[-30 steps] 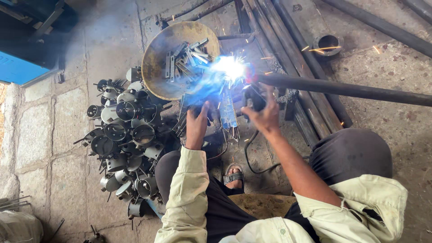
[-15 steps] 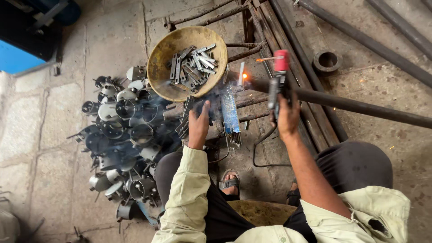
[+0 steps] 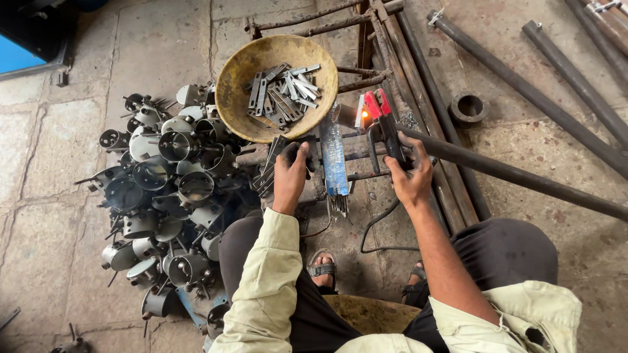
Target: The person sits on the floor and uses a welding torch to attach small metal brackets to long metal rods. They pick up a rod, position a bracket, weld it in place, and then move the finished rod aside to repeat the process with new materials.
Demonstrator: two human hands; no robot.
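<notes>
My right hand (image 3: 411, 178) grips a welding electrode holder (image 3: 382, 125) with a red head, its tip glowing orange next to a short metal ring part (image 3: 345, 115). My left hand (image 3: 291, 171) rests on a dark flat metal piece (image 3: 275, 162) on the welding frame, its fingers curled over it. Between the hands lies a blue packet of welding rods (image 3: 334, 163). A yellow metal bowl (image 3: 237, 78) with several flat steel strips (image 3: 282, 97) stands just beyond the hands.
A heap of several welded cylindrical metal parts (image 3: 163, 189) lies on the stone floor at my left. Long steel pipes (image 3: 523, 176) and angle bars (image 3: 418, 85) run across the right. A metal ring (image 3: 468, 108) lies on the floor. My sandalled foot (image 3: 322, 269) is below.
The bright welding arc and smoke have stopped. My right hand has pulled the holder back from the joint; only a small orange glow remains. My left hand stays in place.
</notes>
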